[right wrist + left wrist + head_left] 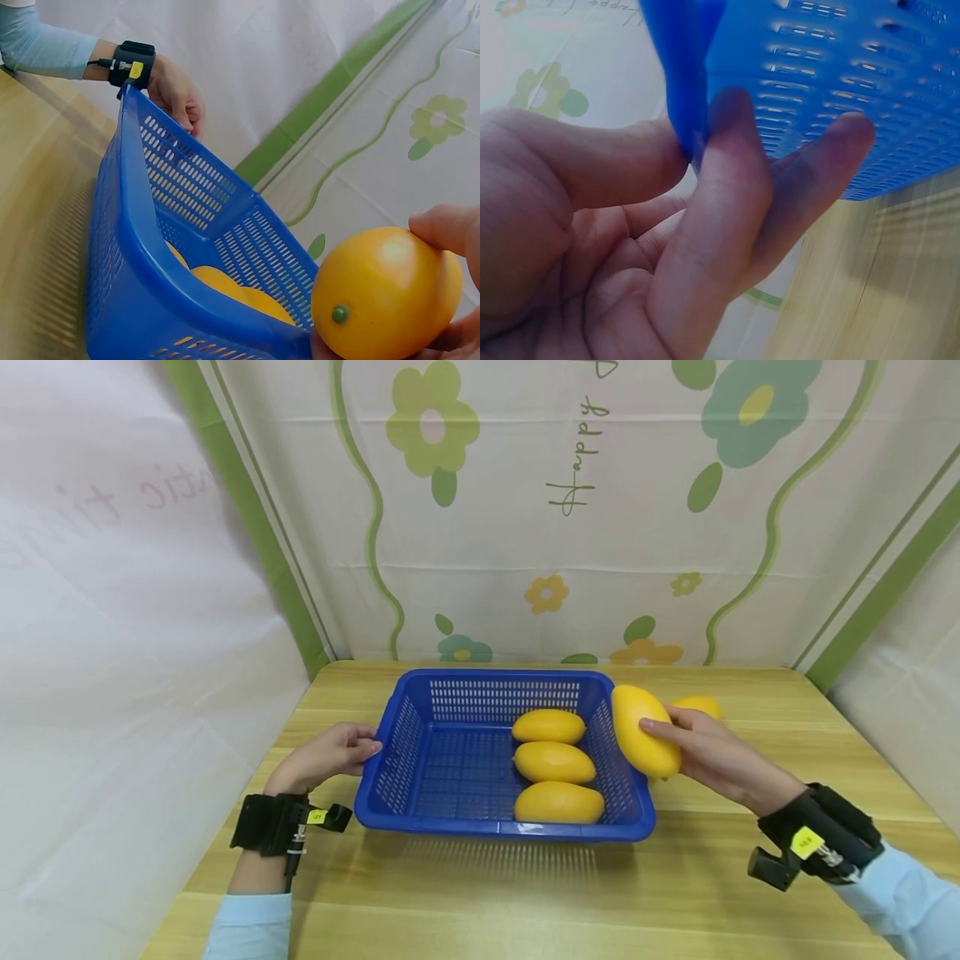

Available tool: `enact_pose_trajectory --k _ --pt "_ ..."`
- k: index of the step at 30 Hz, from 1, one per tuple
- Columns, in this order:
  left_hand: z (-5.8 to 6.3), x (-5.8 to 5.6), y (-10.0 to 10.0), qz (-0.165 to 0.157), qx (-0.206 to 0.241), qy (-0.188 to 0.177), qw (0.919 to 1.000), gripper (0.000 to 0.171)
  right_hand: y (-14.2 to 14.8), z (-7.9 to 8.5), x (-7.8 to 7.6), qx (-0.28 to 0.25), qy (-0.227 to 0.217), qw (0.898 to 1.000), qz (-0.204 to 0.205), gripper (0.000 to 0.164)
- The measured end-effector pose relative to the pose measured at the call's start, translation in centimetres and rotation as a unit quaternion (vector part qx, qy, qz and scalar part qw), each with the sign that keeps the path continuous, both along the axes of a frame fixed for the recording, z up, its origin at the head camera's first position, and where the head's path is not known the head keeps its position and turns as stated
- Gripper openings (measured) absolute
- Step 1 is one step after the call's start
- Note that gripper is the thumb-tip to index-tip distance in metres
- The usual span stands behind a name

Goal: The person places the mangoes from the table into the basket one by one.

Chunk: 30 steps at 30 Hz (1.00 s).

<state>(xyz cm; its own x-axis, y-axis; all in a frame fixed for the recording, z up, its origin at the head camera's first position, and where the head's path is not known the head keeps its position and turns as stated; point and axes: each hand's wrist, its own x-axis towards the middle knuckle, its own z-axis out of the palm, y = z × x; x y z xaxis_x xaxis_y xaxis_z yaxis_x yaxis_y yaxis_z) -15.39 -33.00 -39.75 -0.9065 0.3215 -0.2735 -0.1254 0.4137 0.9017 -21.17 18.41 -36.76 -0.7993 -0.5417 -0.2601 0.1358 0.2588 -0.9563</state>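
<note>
A blue plastic basket [465,777] with slotted walls stands on the table. Three yellow mangoes lie in a column along its right side, the middle mango [553,763] between the other two. My left hand [330,756] pinches the basket's left rim, thumb on one side and fingers beneath, as the left wrist view shows. In my right hand [701,747] I grip another mango [643,733], held at the basket's right rim and overlapping it in the head view. Its green stem end faces the right wrist camera. One more mango [697,705] shows partly behind my right hand.
The wooden table [480,902] extends in front of the basket and to both sides. A white cloth backdrop [495,535] with printed flowers rises behind it, and pale cloth walls stand at left and right.
</note>
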Motion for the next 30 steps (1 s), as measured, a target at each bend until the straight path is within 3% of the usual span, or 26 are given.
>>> enact_pose_trajectory --k 30 --pt "-0.1 0.0 -0.1 0.003 -0.001 0.001 1.0000 0.036 -1.1 0.3 -0.4 -0.002 -0.002 1.000 0.008 0.067"
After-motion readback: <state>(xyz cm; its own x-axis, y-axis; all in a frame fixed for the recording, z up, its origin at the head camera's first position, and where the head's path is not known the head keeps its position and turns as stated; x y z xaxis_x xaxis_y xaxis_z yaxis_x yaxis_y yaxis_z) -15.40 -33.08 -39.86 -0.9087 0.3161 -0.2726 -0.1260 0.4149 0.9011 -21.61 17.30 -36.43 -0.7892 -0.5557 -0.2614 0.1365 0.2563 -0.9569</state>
